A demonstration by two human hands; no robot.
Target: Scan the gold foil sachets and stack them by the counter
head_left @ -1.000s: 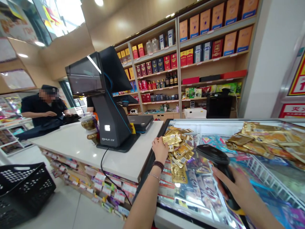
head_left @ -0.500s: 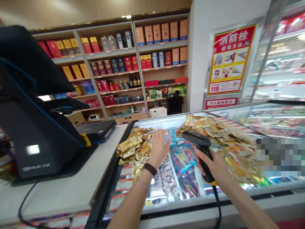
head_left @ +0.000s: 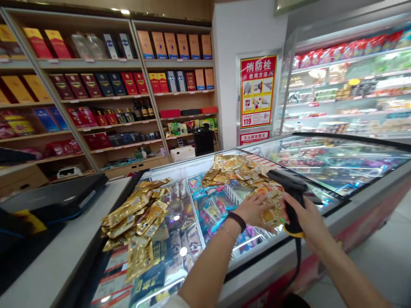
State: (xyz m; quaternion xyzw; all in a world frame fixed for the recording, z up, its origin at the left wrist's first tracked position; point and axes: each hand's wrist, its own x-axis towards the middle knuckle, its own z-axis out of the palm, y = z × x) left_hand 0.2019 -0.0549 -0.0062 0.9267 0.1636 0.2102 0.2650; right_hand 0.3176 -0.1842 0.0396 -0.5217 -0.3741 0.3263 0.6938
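Note:
My left hand (head_left: 254, 211), with a dark bead bracelet at the wrist, lies with its fingers stretched out against the near gold foil packets (head_left: 271, 201). My right hand (head_left: 306, 216) is wrapped around the handle of a black barcode scanner (head_left: 287, 180), held just above and to the right of those packets. Its cord hangs down in front of the freezer. More gold packets (head_left: 233, 167) spread behind them on the glass. To the left, a separate pile of gold packets (head_left: 141, 209) lies on the glass near the counter side.
Under me is a glass-topped chest freezer (head_left: 180, 252) with bagged goods and white wire baskets inside. A counter (head_left: 64, 239) with a dark flat device (head_left: 77, 192) stands at left. Shelves (head_left: 112, 100) of boxes and bottles line the back; a lit display fridge (head_left: 349, 85) is at right.
The view has swung right, and the counter screen has left it. My left hand has gone from the left pile across to the right-hand packets. The scanner stays in my right hand.

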